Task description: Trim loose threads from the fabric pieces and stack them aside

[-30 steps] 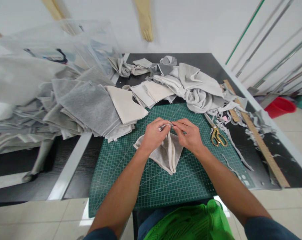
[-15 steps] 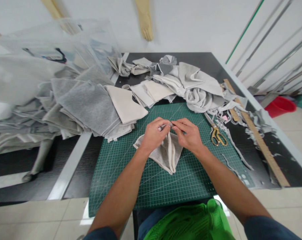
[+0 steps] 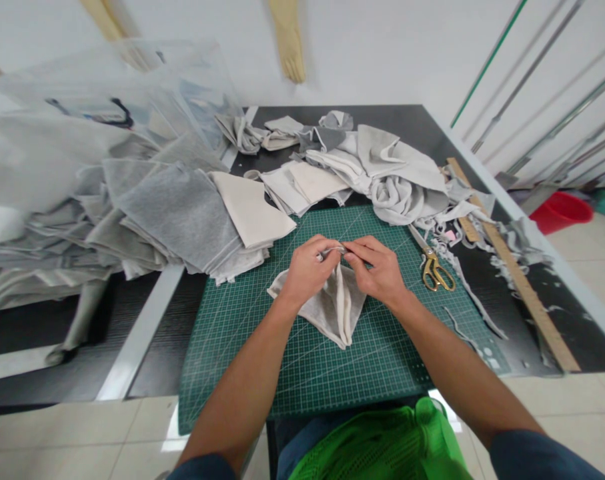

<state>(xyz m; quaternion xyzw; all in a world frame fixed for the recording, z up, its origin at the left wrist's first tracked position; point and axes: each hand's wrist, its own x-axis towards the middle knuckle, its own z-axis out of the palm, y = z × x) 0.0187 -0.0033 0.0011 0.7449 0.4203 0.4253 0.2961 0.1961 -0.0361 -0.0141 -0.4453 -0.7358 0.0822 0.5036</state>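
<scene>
A piece of grey fabric (image 3: 325, 308) with pale edges lies partly on the green cutting mat (image 3: 382, 387), its top drawn up between both hands. My left hand (image 3: 309, 268) is closed, pinching the upper edge of the fabric. Close beside it, my right hand (image 3: 377, 268) pinches the same gathered edge with thumb and fingertips. The fingertips of the two hands nearly touch, and they cover the exact spot being gripped. Below them the cloth hangs in a pale upright fold down to a corner on the mat.
Gold-handled scissors (image 3: 436, 273) lie right of my hands, near fabric scraps and a wooden ruler (image 3: 527, 287). Stacked grey cloth (image 3: 182, 207) fills the left side. More crumpled fabric (image 3: 397, 170) lies behind the mat. A clear plastic bin (image 3: 147, 80) stands back left.
</scene>
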